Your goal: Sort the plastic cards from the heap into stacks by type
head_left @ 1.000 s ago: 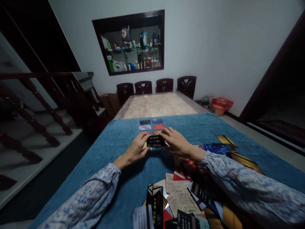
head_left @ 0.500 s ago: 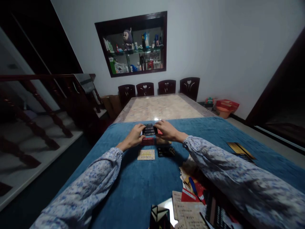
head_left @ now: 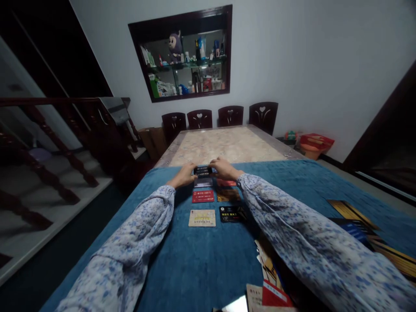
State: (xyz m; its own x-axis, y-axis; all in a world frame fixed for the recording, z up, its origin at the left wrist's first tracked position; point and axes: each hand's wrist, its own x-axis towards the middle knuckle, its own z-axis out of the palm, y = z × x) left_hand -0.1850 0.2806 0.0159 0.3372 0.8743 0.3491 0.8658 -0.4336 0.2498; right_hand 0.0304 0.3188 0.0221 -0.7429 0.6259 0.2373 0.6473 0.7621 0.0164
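Note:
Between my two hands is a black card [head_left: 203, 170] with light print, near the far edge of the blue cloth [head_left: 191, 255]. My left hand [head_left: 184, 174] pinches its left side and my right hand [head_left: 222, 168] grips its right side. Just below it lies a greyish card [head_left: 203, 182]. Nearer to me come a red card [head_left: 203, 196] and a brown-gold card [head_left: 228, 195], then a cream card [head_left: 202, 218] and a black VIP card [head_left: 232, 214]. Another red card [head_left: 226, 183] shows partly under my right hand.
Loose cards and papers, including a red-and-white card [head_left: 275, 294], lie at the lower right, partly behind my right sleeve. Gold-and-black cards [head_left: 352, 213] are farther right. Beyond the cloth is the bare marble tabletop [head_left: 224, 143], with several dark chairs [head_left: 230, 115] behind it.
My hands have carried the black card a little farther away, uncovering the greyish card and the red card beneath. The view has shifted slightly, so the loose pile sits lower.

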